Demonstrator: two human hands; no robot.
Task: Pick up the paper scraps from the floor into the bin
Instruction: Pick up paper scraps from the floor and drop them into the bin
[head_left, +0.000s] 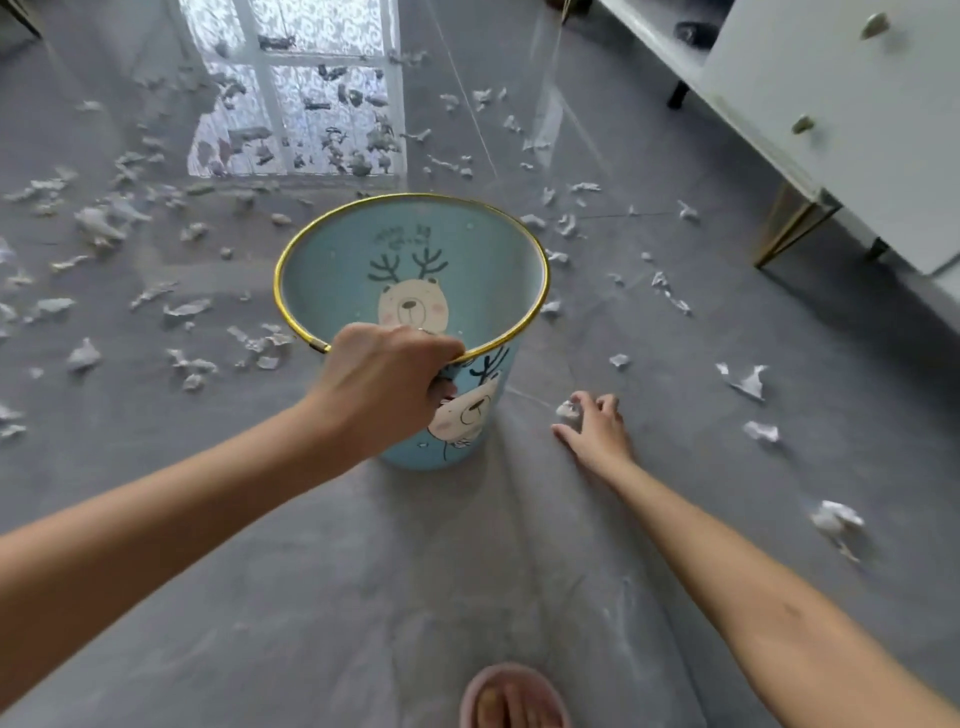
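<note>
Here the grey floor (363, 571) is glossy enough to mirror a window (291, 93), and white scraps (750, 382) litter it, thickest at the far left. The blue bin (332, 270) sits mid-floor, with the left hand (384, 379) gripping its near rim. Just right of it, the right hand (597, 428) curls its fingers round one scrap (567, 408) on the floor. A white cabinet (831, 130) stands at the right.
</note>
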